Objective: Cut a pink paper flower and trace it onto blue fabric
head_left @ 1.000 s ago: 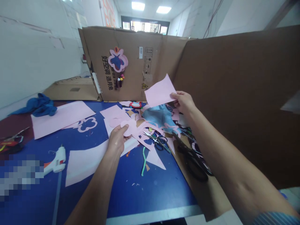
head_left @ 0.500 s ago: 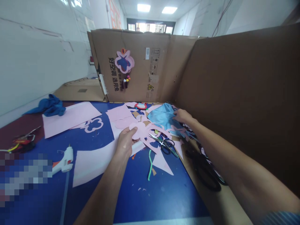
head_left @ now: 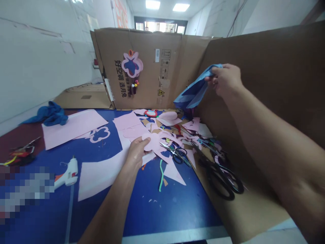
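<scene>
My left hand pinches a pink flower-shaped paper cutout between thumb and fingers, low over the table's middle. Raised at the right, my right hand grips a blue sheet of cloth-like material by its upper edge; the sheet hangs down to the left, in front of the cardboard. Below it lies a heap of pink paper scraps. Small scissors with dark handles rest just right of the cutout, and large black-handled scissors lie nearer the right edge.
A white glue gun lies at the left, near pink sheets and a crumpled blue cloth. Cardboard walls stand behind and to the right. A pink flower ornament hangs on the back one. A green strip lies in front.
My right hand first set down a pink paper sheet among the scraps, then took hold of the blue sheet and lifted it, uncovering more scraps. My left hand keeps the cutout.
</scene>
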### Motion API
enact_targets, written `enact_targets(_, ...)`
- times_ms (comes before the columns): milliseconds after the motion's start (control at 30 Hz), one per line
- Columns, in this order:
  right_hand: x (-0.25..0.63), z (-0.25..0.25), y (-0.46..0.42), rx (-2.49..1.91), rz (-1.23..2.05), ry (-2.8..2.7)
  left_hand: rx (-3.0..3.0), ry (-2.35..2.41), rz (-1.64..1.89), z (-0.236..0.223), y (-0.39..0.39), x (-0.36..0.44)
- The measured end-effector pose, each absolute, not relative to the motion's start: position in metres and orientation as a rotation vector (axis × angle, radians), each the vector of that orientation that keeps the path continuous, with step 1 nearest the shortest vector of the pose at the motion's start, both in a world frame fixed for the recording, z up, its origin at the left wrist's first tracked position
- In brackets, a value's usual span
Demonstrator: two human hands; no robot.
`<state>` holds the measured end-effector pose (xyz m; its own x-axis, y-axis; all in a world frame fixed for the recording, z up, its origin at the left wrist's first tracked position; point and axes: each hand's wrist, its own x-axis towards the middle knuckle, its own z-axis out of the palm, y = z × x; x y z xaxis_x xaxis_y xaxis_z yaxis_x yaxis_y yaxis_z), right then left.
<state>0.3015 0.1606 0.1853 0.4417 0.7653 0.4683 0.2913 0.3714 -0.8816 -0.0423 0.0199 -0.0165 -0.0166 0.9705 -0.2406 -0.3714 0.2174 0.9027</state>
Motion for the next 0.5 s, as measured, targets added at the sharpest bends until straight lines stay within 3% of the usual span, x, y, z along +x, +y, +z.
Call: enact_targets(500,0.281,0.240,0.124,-1.106,0.435,-0.992,0.678,1.117,1.281,-0.017,0.024,-0.045)
